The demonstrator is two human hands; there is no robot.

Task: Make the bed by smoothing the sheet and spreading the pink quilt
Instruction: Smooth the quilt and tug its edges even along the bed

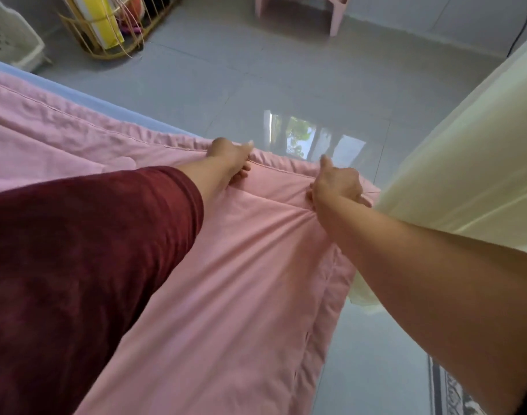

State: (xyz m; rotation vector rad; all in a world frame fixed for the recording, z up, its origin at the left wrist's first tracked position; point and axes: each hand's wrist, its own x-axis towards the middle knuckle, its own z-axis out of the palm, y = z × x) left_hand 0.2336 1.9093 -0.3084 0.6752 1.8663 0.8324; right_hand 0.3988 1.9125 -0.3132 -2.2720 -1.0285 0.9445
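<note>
Both hands grip the pink quilt (226, 280) along its stitched far edge: the left hand (230, 158) bunches the hem, and the right hand (335, 182) clenches a gathered fold near the corner. That corner hangs above the grey tiled floor (286, 70), beside a pale yellow curtain (465, 160); a blue sheet (76, 88) shows beyond the quilt's edge.

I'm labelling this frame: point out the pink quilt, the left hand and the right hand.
pink quilt (226, 280), head view, smooth middle panel.
left hand (230, 158), head view, back of hand.
right hand (335, 182), head view, back of hand.
</note>
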